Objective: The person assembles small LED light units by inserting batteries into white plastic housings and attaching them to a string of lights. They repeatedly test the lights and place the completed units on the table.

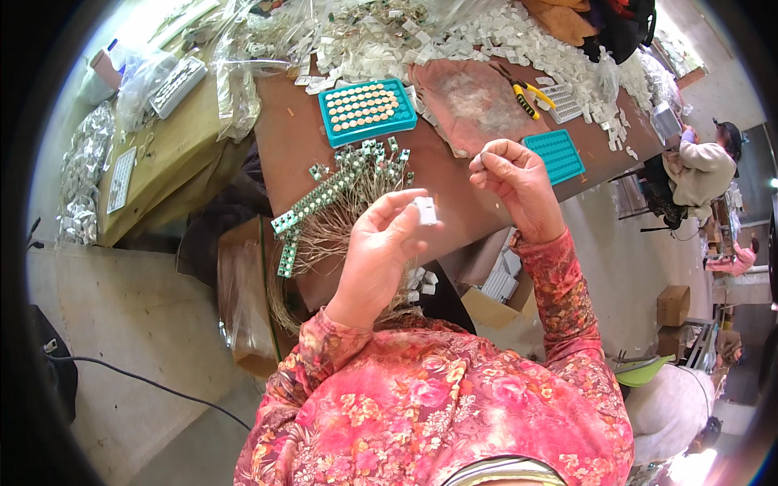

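My left hand (379, 247) is raised over the near edge of the brown table, pinching a small white plastic casing (426, 211) between thumb and fingers. To its right, my right hand (519, 182) has thumb and forefinger pressed together; whatever tiny piece may be at the tips is too small to name. Left of my hands lies a bundle of small green circuit boards (328, 194) with thin wires (320, 243) trailing toward me. Behind them sits a teal tray (335, 136) holding rows of round, cream-coloured discs. Another teal tray (555, 155) lies just beyond my right hand.
A heap of white plastic pieces (389, 40) covers the table's far side. Yellow-and-black pliers (525, 99) rest by a stained pink cloth (460, 105). An open cardboard box (494, 308) stands below the near edge. Another person (703, 170) sits at the right.
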Motion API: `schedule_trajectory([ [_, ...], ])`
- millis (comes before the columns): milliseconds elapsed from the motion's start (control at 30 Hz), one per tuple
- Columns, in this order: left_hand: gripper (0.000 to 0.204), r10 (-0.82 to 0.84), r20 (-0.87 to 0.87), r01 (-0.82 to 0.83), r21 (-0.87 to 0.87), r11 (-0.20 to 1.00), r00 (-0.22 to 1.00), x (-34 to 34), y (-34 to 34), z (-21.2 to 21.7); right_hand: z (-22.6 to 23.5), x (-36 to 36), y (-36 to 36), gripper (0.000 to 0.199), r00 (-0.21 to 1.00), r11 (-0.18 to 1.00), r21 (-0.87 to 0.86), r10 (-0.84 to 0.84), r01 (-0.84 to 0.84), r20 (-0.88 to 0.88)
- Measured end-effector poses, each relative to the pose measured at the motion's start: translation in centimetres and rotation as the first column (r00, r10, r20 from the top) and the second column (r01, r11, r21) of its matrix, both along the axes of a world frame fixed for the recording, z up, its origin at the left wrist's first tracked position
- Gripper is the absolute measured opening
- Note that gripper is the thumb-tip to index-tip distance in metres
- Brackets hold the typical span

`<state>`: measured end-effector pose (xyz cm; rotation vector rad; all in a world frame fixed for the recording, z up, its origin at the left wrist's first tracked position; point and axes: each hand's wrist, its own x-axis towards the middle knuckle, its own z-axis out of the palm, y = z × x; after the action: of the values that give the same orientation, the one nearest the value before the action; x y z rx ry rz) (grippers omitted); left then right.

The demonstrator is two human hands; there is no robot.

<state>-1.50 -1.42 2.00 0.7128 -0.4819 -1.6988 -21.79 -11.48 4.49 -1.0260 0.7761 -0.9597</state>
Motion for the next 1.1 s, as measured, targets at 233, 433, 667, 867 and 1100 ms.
schedule_trajectory([
  [233, 0.033, -0.045, -0.064, 0.045, 0.0, 0.999, 0.997, -0.6, -0.2, -0.3, 1.3, 2.8, 4.5, 0.005, 0.945, 0.945, -0.3, 0.025, -0.129, -0.327],
  [433, 0.033, -0.058, -0.074, 0.057, -0.01, 0.998, 0.996, -0.6, 0.0, -0.3, 0.8, 3.6, 5.8, 0.005, 0.827, 0.798, -0.589, -0.244, -0.125, -0.507],
  [667, 0.031, -0.053, -0.021, 0.052, -0.037, 0.998, 0.998, -0.6, 0.0, -0.2, 0.9, 3.4, 6.2, 0.009, 0.769, 0.748, -0.644, -0.313, -0.162, -0.557],
  [867, 0.027, -0.041, 0.084, 0.046, -0.054, 0.998, 0.996, -0.9, 0.2, 0.0, 0.0, 3.4, 6.5, 0.011, 0.784, 0.675, -0.723, -0.366, -0.148, -0.501],
  [1100, 0.028, -0.039, 0.092, 0.041, -0.024, 0.999, 0.995, -1.4, 0.2, -0.5, -1.7, 3.2, 7.1, 0.009, 0.846, 0.806, -0.592, -0.315, -0.001, -0.429],
])
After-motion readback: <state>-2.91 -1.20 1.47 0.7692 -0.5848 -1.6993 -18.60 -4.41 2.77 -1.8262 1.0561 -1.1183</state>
